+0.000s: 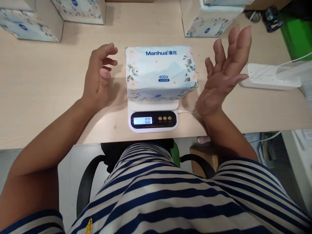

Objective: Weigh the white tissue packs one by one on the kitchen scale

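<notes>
Across a pale wood-grain desk (36, 126), flower-printed white tissue packs (83, 12) are standing toward the back. Near the front edge, a box-shaped pale-blue Manhua tissue pack (161, 70) is covering most of the platform (153, 105) of a white plastic scale (153, 127), whose lit display (142, 120) is reading 0.0. Left of the pack, the left hand (98, 74) is hovering with loosely curled fingers; opposite, the right hand (217, 79) is holding its fingers spread, both hanging apart from it.

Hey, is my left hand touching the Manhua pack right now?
Apart: the head view shows a strip of tabletop between the left hand and the Manhua pack.
</notes>
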Available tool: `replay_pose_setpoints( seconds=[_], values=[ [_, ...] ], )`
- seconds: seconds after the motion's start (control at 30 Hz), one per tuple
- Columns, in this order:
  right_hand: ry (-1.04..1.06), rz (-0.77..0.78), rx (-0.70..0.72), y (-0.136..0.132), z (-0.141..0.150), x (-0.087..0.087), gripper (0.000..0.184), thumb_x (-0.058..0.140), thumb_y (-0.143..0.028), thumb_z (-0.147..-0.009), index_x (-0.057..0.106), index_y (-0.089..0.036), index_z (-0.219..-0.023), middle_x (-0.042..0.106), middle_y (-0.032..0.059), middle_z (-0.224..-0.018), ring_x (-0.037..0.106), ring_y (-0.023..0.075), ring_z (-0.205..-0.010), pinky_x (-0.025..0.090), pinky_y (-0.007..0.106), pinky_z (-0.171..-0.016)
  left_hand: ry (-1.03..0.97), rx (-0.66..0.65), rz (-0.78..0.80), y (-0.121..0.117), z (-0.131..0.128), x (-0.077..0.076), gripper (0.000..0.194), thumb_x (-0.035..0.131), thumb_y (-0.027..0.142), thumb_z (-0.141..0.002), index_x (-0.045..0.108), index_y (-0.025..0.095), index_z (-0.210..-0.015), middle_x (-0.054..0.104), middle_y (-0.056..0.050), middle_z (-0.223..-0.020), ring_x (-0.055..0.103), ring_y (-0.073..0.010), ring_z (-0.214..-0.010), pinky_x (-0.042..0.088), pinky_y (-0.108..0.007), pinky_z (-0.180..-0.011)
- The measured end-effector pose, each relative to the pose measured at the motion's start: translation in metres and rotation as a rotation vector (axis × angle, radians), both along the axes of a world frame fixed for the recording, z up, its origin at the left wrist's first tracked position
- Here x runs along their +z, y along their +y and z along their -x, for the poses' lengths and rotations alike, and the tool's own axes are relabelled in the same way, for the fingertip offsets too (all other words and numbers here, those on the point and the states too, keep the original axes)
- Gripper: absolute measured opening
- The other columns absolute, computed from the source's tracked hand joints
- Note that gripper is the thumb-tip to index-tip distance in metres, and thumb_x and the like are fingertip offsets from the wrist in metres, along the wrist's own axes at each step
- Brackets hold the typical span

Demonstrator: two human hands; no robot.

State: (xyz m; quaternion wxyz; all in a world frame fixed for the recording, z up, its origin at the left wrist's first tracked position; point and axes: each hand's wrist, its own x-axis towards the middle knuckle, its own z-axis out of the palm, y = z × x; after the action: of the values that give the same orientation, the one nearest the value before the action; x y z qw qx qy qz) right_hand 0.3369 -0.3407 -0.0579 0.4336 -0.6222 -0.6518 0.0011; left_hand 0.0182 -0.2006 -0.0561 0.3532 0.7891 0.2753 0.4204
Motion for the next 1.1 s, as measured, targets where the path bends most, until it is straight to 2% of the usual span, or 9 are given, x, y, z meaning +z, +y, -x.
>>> replay_pose_setpoints(
  seconds=[0.17, 0.3, 0.43, 0.53, 0.7, 0.77, 0.9, 1.0, 1.1],
  values=[
    [-0.01, 0.019, 0.009, 0.004, -0.01, -0.008, 0.095, -0.033, -0.08, -0.091, -0.021, -0.042, -0.178, 0.007, 0.0101, -0.191, 0.021, 0.0428, -0.18, 0.034, 0.065, -0.134, 0.019, 0.014, -0.018, 0.002, 0.0, 0.0, 0.078, 0.033, 0.093, -0.104, 0.06, 0.041, -0.155, 0.053, -0.001, -0.167, 0.062, -0.0275, -0.136, 0.053, -0.041, -0.117],
    [-0.039, 0.082, -0.019, 0.004, -0.018, -0.013, 0.101, -0.047, -0.07, -0.083, -0.029, -0.039, -0.178, 0.005, 0.0081, -0.192, 0.016, 0.0411, -0.181, 0.036, 0.066, -0.133, 0.016, -0.011, 0.012, 0.005, 0.0, 0.0, 0.081, 0.035, 0.096, -0.1, 0.06, 0.041, -0.154, 0.047, 0.001, -0.171, 0.053, -0.0299, -0.147, 0.049, -0.042, -0.123],
    [-0.012, 0.054, -0.003, 0.001, -0.018, -0.013, 0.105, -0.044, -0.071, -0.086, -0.013, -0.04, -0.181, 0.015, 0.0081, -0.191, 0.023, 0.0402, -0.18, 0.037, 0.065, -0.133, 0.052, 0.029, -0.023, 0.002, -0.001, 0.002, 0.085, 0.031, 0.097, -0.1, 0.061, 0.036, -0.151, 0.05, -0.003, -0.17, 0.061, -0.0274, -0.134, 0.053, -0.04, -0.119],
    [0.007, 0.025, 0.022, -0.001, -0.015, -0.012, 0.1, -0.039, -0.072, -0.09, -0.004, -0.044, -0.179, 0.021, 0.007, -0.191, 0.029, 0.0388, -0.178, 0.038, 0.064, -0.134, 0.048, 0.033, -0.026, 0.0, -0.001, 0.003, 0.082, 0.03, 0.094, -0.103, 0.062, 0.035, -0.151, 0.051, -0.004, -0.17, 0.063, -0.0274, -0.134, 0.053, -0.04, -0.119],
    [-0.087, 0.154, -0.062, -0.002, -0.012, -0.009, 0.106, -0.054, -0.057, -0.081, -0.02, -0.043, -0.18, 0.014, 0.0057, -0.191, 0.024, 0.0345, -0.181, 0.039, 0.063, -0.134, 0.019, -0.009, -0.025, 0.002, 0.0, 0.002, 0.079, 0.036, 0.091, -0.104, 0.062, 0.036, -0.154, 0.052, -0.003, -0.169, 0.062, -0.0286, -0.138, 0.053, -0.042, -0.119],
    [-0.096, 0.133, -0.035, -0.003, -0.013, -0.009, 0.104, -0.053, -0.052, -0.083, -0.019, -0.042, -0.181, 0.014, 0.0061, -0.191, 0.025, 0.0332, -0.18, 0.039, 0.063, -0.134, 0.022, -0.002, -0.029, 0.003, 0.0, 0.001, 0.079, 0.035, 0.091, -0.104, 0.062, 0.036, -0.154, 0.054, -0.003, -0.168, 0.063, -0.027, -0.134, 0.054, -0.04, -0.117],
    [-0.053, 0.023, 0.069, -0.004, -0.016, -0.012, 0.094, -0.041, -0.051, -0.094, -0.005, -0.047, -0.181, 0.018, 0.0015, -0.19, 0.032, 0.0314, -0.177, 0.04, 0.061, -0.136, 0.035, 0.002, -0.047, 0.002, 0.0, 0.002, 0.077, 0.034, 0.09, -0.106, 0.062, 0.035, -0.154, 0.055, -0.003, -0.167, 0.064, -0.0259, -0.131, 0.055, -0.04, -0.117],
    [-0.08, 0.07, 0.028, -0.004, -0.015, -0.012, 0.098, -0.045, -0.05, -0.09, -0.008, -0.048, -0.181, 0.017, 0.0011, -0.19, 0.031, 0.0301, -0.178, 0.042, 0.06, -0.135, 0.041, 0.0, -0.042, 0.002, 0.0, 0.002, 0.077, 0.034, 0.089, -0.107, 0.061, 0.035, -0.154, 0.054, -0.005, -0.167, 0.063, -0.0279, -0.133, 0.055, -0.041, -0.119],
    [-0.11, 0.138, -0.033, -0.004, -0.012, -0.011, 0.099, -0.049, -0.05, -0.087, -0.016, -0.048, -0.18, 0.015, 0.0026, -0.19, 0.029, 0.0299, -0.179, 0.042, 0.059, -0.135, 0.043, 0.018, -0.03, 0.002, 0.0, 0.002, 0.079, 0.035, 0.092, -0.105, 0.062, 0.036, -0.153, 0.056, -0.003, -0.166, 0.064, -0.0256, -0.127, 0.056, -0.039, -0.117]
  ],
)
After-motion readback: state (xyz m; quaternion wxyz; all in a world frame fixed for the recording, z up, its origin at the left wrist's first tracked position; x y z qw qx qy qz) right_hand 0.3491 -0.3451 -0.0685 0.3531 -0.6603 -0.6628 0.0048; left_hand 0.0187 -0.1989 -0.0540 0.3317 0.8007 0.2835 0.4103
